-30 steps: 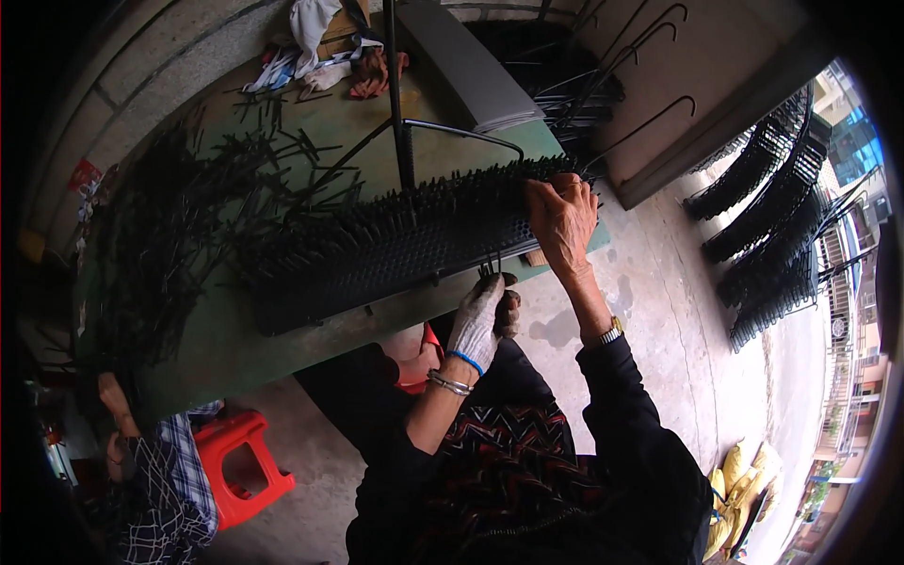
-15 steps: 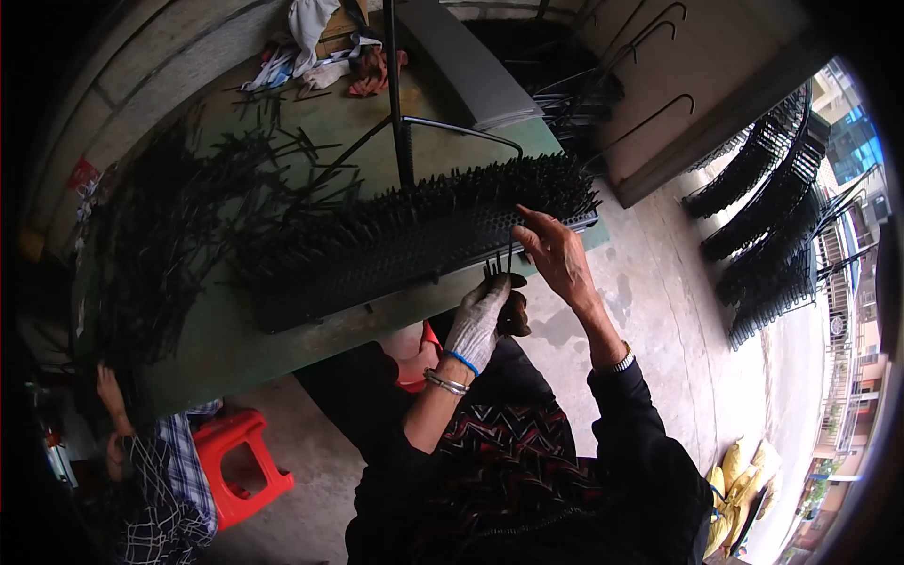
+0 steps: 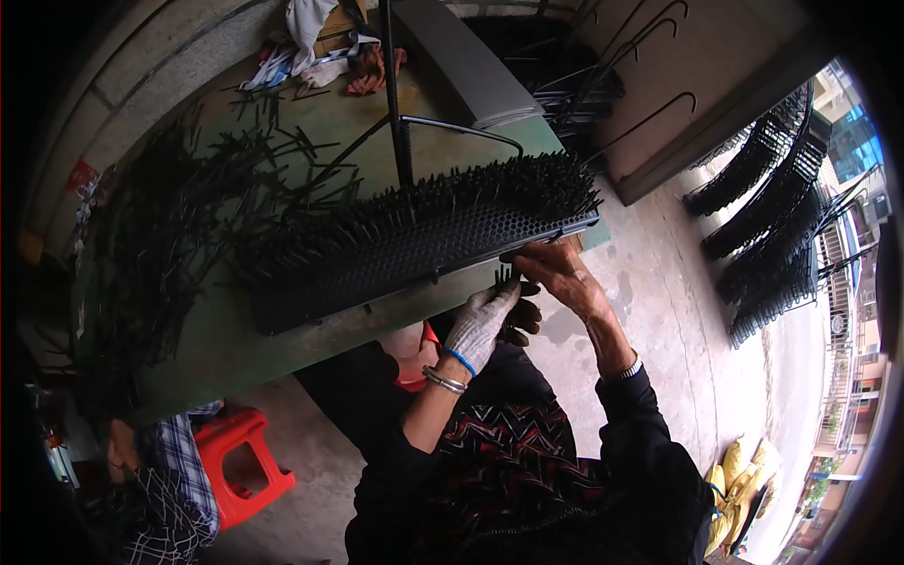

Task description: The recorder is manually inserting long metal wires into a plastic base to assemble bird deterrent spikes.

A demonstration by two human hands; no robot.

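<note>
My left hand (image 3: 482, 320), in a white glove with dark fingertips, is closed around a small bunch of thin black rods (image 3: 506, 276) whose ends stick up. My right hand (image 3: 563, 279) is bare, its fingers bent and drawn together right by those ends; what it pinches, if anything, is hidden. Just beyond both hands lies a long black perforated panel (image 3: 405, 247) on the table. Many short black rods (image 3: 452, 193) stand in its far rows of holes, while the near rows show bare holes.
Loose black rods (image 3: 179, 226) heap over the left of the green table (image 3: 235, 363). A black metal stand (image 3: 396, 104) rises behind the panel. Cloths (image 3: 325, 71) and a grey sheet (image 3: 461, 66) lie farther back. Another person's hand (image 3: 122, 443) is at lower left, near a red stool (image 3: 243, 466).
My right hand has come down from the panel's near edge to the rod ends at my left hand, and its fingers have drawn together. The other person's hand has dropped lower.
</note>
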